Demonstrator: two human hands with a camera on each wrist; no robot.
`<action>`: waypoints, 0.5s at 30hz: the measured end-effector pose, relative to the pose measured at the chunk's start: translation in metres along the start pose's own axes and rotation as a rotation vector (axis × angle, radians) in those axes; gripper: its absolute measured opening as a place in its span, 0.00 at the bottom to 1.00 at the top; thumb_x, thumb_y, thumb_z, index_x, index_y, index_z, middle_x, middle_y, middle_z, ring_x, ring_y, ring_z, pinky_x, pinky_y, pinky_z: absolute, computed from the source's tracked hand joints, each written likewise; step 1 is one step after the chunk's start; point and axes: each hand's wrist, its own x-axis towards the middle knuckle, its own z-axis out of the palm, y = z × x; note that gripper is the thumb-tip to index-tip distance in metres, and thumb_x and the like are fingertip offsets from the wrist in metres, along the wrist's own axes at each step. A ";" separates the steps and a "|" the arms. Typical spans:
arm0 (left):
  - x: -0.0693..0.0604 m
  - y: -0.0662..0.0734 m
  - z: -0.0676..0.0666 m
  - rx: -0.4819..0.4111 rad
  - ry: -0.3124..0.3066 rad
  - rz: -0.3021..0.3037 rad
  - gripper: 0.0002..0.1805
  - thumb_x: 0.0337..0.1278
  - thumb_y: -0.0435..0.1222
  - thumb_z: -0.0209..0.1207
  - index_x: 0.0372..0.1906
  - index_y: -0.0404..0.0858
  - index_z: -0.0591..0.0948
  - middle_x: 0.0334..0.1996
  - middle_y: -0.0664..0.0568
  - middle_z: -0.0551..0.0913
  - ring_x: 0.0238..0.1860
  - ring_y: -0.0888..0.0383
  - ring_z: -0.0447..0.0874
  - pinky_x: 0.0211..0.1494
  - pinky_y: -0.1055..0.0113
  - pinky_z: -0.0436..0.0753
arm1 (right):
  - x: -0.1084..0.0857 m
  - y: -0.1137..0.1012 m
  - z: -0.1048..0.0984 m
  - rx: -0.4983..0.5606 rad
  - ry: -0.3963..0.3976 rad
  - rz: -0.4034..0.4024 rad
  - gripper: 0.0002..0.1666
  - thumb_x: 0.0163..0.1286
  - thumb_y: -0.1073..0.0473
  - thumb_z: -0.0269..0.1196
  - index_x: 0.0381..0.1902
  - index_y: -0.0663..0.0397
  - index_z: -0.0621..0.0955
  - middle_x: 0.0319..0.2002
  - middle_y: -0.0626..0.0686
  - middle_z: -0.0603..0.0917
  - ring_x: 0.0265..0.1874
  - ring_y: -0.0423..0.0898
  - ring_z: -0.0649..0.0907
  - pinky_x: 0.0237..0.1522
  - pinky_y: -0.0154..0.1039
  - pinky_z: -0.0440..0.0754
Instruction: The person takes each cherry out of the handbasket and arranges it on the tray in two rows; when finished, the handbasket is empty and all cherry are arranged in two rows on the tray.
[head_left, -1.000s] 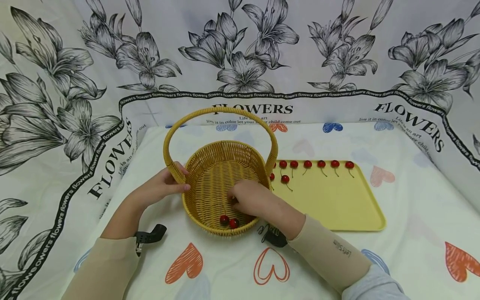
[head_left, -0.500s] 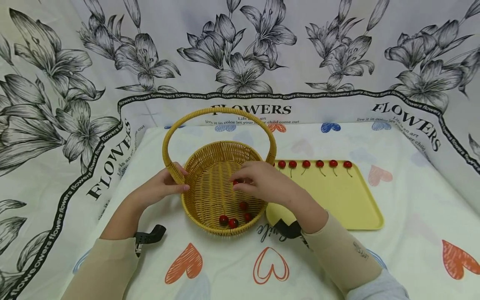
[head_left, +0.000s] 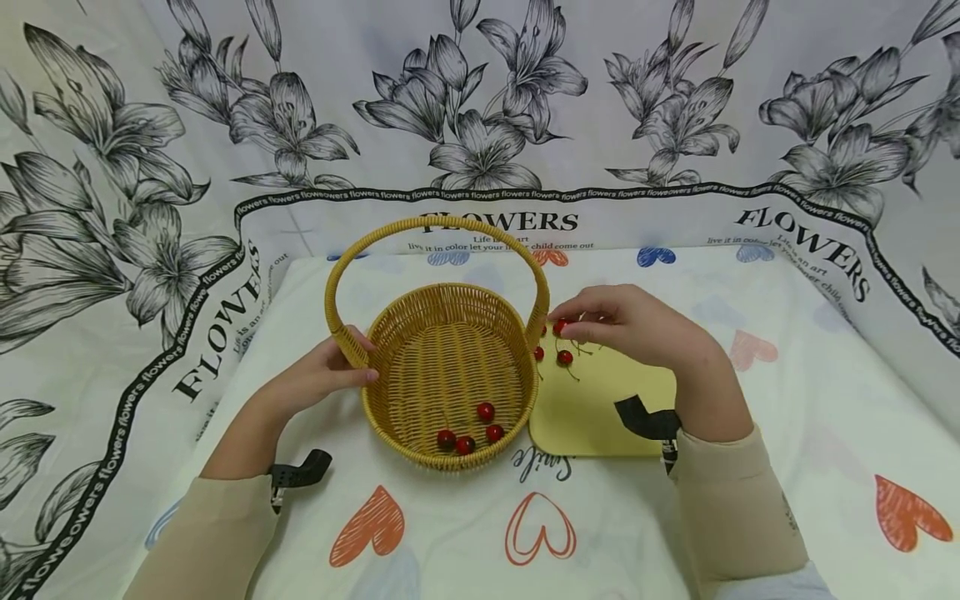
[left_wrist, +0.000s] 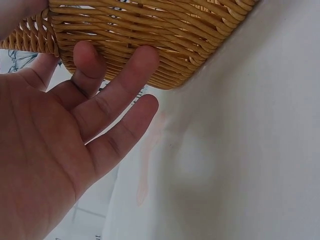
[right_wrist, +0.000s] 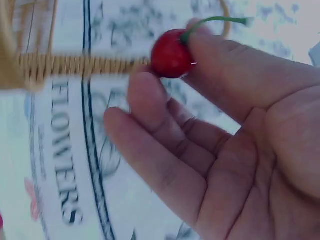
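Observation:
A round wicker basket [head_left: 450, 287] with a tall handle stands at the centre. My left hand [head_left: 330, 371] grips its left side where the handle meets the rim; in the left wrist view several fingers [left_wrist: 117, 97] spread under the woven wall. My right hand [head_left: 633, 325] is over the yellow tray [head_left: 592, 417], right of the basket. Between thumb and fingertip it pinches a red cherry [right_wrist: 172, 54] with a green stem. Several more cherries [head_left: 485, 412] lie in the basket's near part. Other cherries [head_left: 564, 358] sit on the tray, some hidden behind the right hand.
White cloth printed with hearts [head_left: 367, 525] covers the table. Behind it hangs a fabric backdrop [head_left: 480, 150] with black flower drawings. The basket handle [head_left: 442, 223] arches high, close to the right hand's left side.
My right hand has come out of the basket with a cherry and moved right, over the tray. The left hand and the basket have stayed in place.

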 end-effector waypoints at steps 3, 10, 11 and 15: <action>0.000 -0.001 0.000 0.004 0.003 -0.011 0.20 0.64 0.29 0.66 0.55 0.29 0.70 0.46 0.40 0.77 0.47 0.53 0.79 0.50 0.64 0.79 | 0.001 0.017 -0.008 -0.023 0.030 0.132 0.17 0.73 0.55 0.68 0.57 0.47 0.86 0.50 0.48 0.86 0.44 0.49 0.84 0.51 0.50 0.79; -0.001 -0.002 0.000 0.003 0.006 -0.019 0.20 0.64 0.30 0.66 0.54 0.30 0.70 0.46 0.39 0.77 0.48 0.53 0.79 0.51 0.64 0.78 | 0.016 0.057 -0.004 -0.146 0.010 0.283 0.15 0.71 0.61 0.67 0.55 0.54 0.87 0.51 0.54 0.86 0.48 0.52 0.82 0.52 0.54 0.79; -0.001 -0.001 0.000 -0.001 0.005 -0.018 0.20 0.64 0.29 0.66 0.54 0.30 0.70 0.46 0.39 0.77 0.48 0.53 0.79 0.51 0.64 0.79 | 0.019 0.062 -0.003 -0.168 0.001 0.290 0.15 0.71 0.61 0.67 0.54 0.56 0.87 0.50 0.55 0.87 0.47 0.53 0.82 0.52 0.54 0.79; 0.000 0.001 0.000 -0.008 -0.002 -0.009 0.20 0.64 0.29 0.66 0.54 0.29 0.69 0.45 0.40 0.77 0.47 0.53 0.79 0.50 0.64 0.79 | 0.027 0.072 0.004 -0.231 -0.038 0.343 0.14 0.69 0.61 0.67 0.51 0.61 0.86 0.45 0.56 0.87 0.44 0.53 0.83 0.50 0.53 0.80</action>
